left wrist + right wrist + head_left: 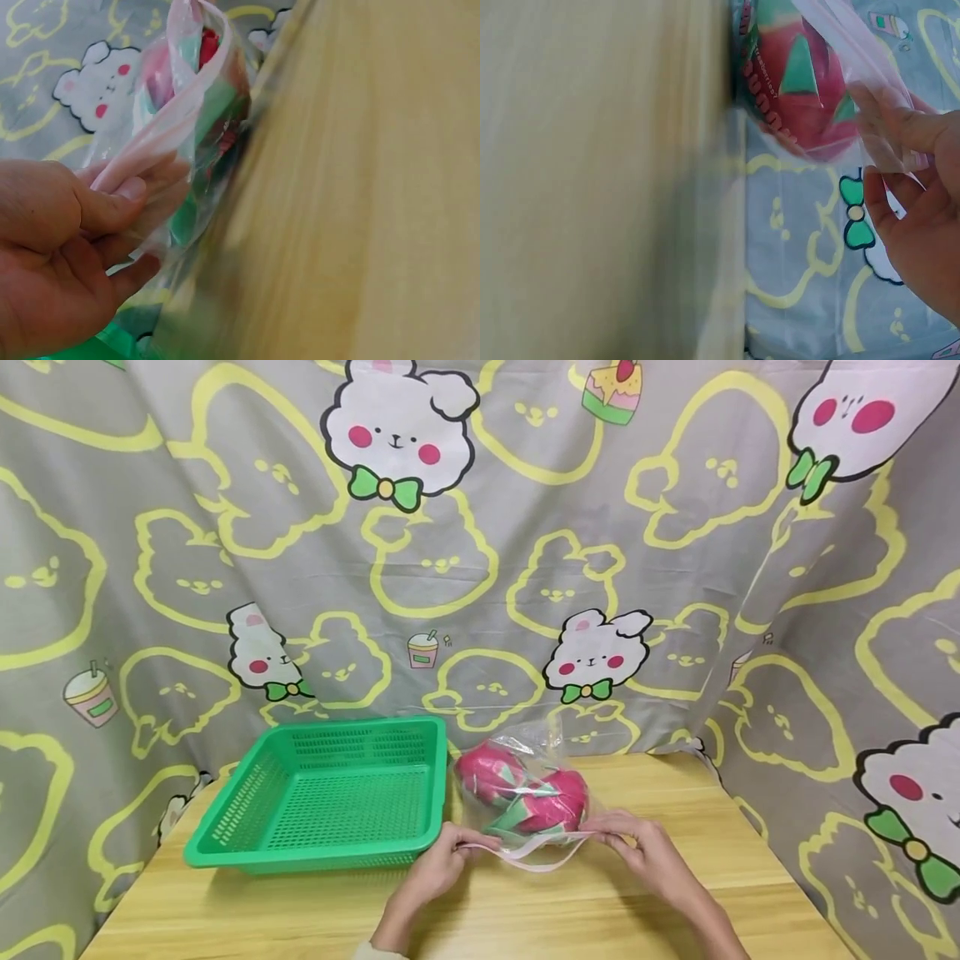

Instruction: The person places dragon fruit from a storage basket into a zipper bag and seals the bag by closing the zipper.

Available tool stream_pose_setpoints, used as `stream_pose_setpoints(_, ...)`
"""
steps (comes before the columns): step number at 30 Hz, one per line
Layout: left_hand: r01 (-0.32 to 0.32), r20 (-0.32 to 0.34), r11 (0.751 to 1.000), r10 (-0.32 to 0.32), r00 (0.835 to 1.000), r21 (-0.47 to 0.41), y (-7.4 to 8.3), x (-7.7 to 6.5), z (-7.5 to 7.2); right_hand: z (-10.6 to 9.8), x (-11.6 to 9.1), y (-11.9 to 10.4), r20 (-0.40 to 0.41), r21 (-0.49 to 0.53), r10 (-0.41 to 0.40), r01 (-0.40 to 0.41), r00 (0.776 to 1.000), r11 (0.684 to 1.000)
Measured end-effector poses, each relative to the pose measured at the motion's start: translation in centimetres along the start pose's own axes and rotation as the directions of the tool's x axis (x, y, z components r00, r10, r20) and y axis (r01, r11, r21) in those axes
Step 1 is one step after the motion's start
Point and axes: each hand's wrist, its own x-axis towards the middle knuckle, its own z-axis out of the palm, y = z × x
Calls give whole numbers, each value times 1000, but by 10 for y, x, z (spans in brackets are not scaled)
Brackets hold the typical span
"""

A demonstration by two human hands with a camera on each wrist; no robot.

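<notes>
A clear plastic zip bag (558,739) lies on the table with two pink dragon fruits (491,770) with green scales inside. Its pale pink zip edge (536,860) faces me and bows apart in the middle. At the left end of that edge, my left hand (444,858) pinches the plastic between thumb and fingers, and the left wrist view shows the thumb (124,201) on top of the strip. My right hand (633,843) pinches the opposite end. Printed letters on the bag (769,97) show in the right wrist view.
A green plastic basket (315,860) with perforated walls stands left of the bag, its right rim close beside my left hand. The wooden table (637,918) runs back to a grey curtain (510,518) printed with cartoon animals, which also hangs at both sides.
</notes>
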Motion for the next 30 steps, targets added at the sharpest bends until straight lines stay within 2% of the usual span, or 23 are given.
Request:
stream_pose_setpoints(5,8,-34,1000,-8,999,-14,3,3,-10,0,6,-6,-66,-3,-13,13,998,1000)
stream_pose_setpoints(9,38,-35,999,-39,999,-29,1,2,-14,1,8,-8,-56,3,-20,20,998,1000)
stream_pose_setpoints(14,97,-20,995,-97,995,-33,-4,-4,-7,2,9,-9,-34,-15,-71,70,997,997)
stream_pose_setpoints(16,124,-13,992,-124,992,5,-3,-7,-3,2,9,-9,-26,-30,-100,99,995,995)
stream_pose_setpoints(21,107,-2,977,-108,994,187,4,-9,5,-2,6,-12,39,-52,-96,98,995,994)
stream_pose_setpoints(24,91,8,964,-96,995,249,8,-10,5,-6,5,-17,58,-47,-12,15,998,999)
stream_pose_setpoints(27,88,30,954,-101,994,288,13,-11,5,-6,4,-22,-14,-56,131,-132,991,990)
stream_pose_setpoints(28,88,36,950,-104,994,300,14,-12,5,-5,5,-23,-53,-56,197,-200,979,978)
stream_pose_setpoints(30,78,48,942,-99,994,327,17,-12,6,-3,6,-26,-111,-47,335,-342,936,939)
